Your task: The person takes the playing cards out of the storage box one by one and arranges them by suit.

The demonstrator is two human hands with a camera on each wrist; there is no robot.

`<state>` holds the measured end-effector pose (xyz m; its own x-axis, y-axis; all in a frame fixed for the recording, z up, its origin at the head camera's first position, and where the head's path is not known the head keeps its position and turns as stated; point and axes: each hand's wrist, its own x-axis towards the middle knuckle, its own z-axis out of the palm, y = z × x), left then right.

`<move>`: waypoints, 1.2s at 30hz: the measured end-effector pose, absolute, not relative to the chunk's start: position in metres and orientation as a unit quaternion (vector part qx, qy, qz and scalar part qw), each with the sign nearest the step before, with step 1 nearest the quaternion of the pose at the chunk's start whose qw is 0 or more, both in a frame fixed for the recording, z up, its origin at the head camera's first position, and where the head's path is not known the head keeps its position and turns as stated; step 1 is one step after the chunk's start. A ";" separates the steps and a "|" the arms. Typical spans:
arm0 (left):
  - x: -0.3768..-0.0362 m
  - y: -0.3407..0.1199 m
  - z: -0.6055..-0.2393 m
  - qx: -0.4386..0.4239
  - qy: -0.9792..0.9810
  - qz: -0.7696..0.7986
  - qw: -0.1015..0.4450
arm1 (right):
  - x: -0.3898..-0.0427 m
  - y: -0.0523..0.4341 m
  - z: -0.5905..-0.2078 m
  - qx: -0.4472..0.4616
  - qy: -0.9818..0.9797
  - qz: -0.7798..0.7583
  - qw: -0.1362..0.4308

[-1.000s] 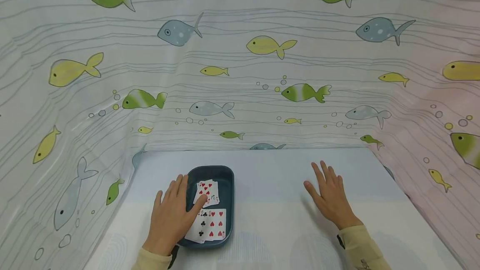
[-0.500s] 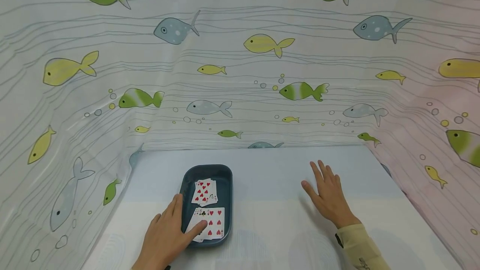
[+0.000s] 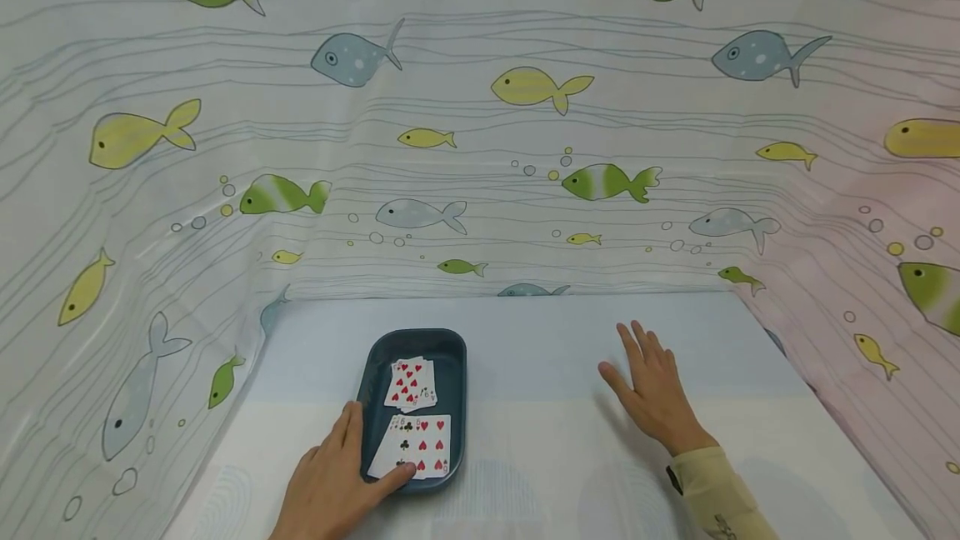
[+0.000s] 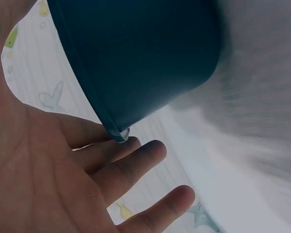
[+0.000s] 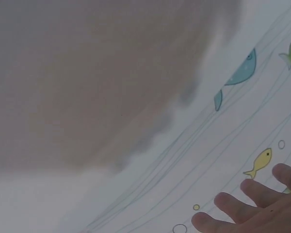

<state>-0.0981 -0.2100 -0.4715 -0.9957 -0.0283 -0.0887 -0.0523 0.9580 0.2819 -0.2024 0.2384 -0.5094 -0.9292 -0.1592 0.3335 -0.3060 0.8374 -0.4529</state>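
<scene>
Steadying the tray (image 3: pixel 450 382) on the counter (image 3: pixel 536 390) seems the step, its eight-o'clock side flanked by the left hand (image 3: pixel 330 473), loosely extended, gripping nothing. The right hand (image 3: pixel 654 398) is spread, empty; next, a grip seems needed.

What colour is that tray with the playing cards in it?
The tray is dark blue-green, shown best in the head view.

Beige R sleeve (image 3: pixel 716 490) w/ sm. dk. marking (image 3: pixel 724 526), blk. band (image 3: pixel 674 480) at cuff; R hand (image 3: pixel 656 397) bare.
</scene>
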 end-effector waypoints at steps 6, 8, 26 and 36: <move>-0.096 -0.212 -0.474 -0.025 0.987 0.147 0.057 | -0.204 0.234 -0.508 0.129 -0.946 0.259 0.143; -0.095 -0.213 -0.473 -0.024 0.986 0.150 0.062 | -0.205 0.232 -0.506 0.126 -0.946 0.262 0.142; -0.093 -0.217 -0.474 -0.025 0.987 0.146 0.066 | -0.231 0.184 -0.476 0.157 -0.935 0.294 0.116; -0.094 -0.216 -0.472 -0.035 0.985 0.152 0.068 | -0.249 0.154 -0.455 0.174 -0.931 0.301 0.107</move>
<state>-0.0940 -0.2160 -0.4719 -0.9882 -0.0491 -0.1451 -0.0904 0.9515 0.2941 -0.2492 0.1538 -0.4552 -0.9164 -0.2603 0.3041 -0.3891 0.7578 -0.5238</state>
